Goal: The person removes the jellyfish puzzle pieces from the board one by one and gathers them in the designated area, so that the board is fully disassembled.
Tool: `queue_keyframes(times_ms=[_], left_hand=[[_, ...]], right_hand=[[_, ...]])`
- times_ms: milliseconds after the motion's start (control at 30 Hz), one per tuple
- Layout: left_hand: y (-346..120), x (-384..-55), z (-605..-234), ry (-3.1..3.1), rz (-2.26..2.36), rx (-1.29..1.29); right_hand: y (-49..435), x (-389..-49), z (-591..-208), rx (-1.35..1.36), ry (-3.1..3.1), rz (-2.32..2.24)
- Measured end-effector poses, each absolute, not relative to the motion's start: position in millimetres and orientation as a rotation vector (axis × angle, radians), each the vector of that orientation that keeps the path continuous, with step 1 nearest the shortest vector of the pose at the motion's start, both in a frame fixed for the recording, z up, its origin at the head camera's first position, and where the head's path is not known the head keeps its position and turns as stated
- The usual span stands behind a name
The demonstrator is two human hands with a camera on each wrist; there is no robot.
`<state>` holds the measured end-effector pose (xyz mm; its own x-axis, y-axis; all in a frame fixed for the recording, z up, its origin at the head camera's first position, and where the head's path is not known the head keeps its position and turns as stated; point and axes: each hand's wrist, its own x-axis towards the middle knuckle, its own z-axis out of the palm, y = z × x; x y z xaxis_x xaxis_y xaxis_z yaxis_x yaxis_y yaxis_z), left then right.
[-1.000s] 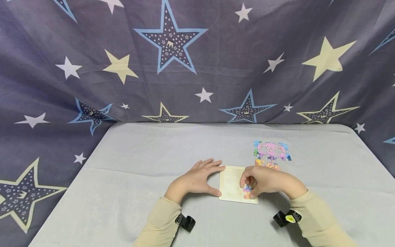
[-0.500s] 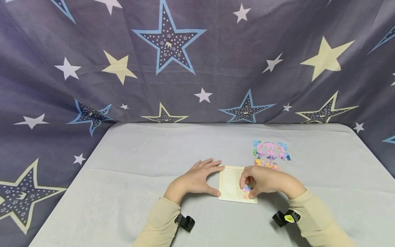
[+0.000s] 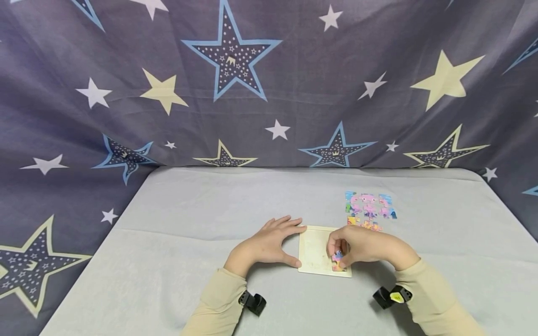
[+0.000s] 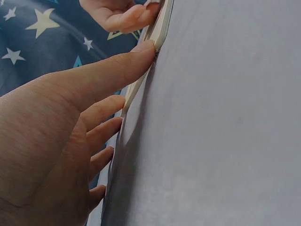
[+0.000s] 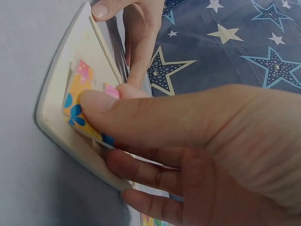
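A shallow pale wooden puzzle tray lies on the cloth in front of me. My left hand spans its left edge, thumb and forefinger touching the two corners, the other fingers spread. Over the tray's lower right corner, my right hand pinches a puzzle piece between thumb and fingers. Orange with blue and pink patches shows on the piece, and it sits tilted against the tray floor in the right wrist view. Its far part is hidden behind the thumb.
Several more puzzle pieces with pink figures and blue edges lie on the grey cloth behind my right hand, which covers some lower ones. A dark star-patterned curtain hangs behind the table.
The puzzle piece in my right hand has shifted very slightly right and looks a little more tilted. My left hand and the tray have stayed in place.
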<state>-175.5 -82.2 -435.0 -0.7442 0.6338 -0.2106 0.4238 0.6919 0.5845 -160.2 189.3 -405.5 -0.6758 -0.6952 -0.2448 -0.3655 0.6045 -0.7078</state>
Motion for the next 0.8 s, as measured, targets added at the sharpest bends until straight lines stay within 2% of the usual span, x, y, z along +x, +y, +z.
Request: queue_keyframes(times_ms=[800], left_hand=[[-81.9, -175.3, -435.6, 2.511, 0.713, 0.82]], right_hand=[[216.1, -172.6, -401.2, -0.852, 2.378, -1.01]])
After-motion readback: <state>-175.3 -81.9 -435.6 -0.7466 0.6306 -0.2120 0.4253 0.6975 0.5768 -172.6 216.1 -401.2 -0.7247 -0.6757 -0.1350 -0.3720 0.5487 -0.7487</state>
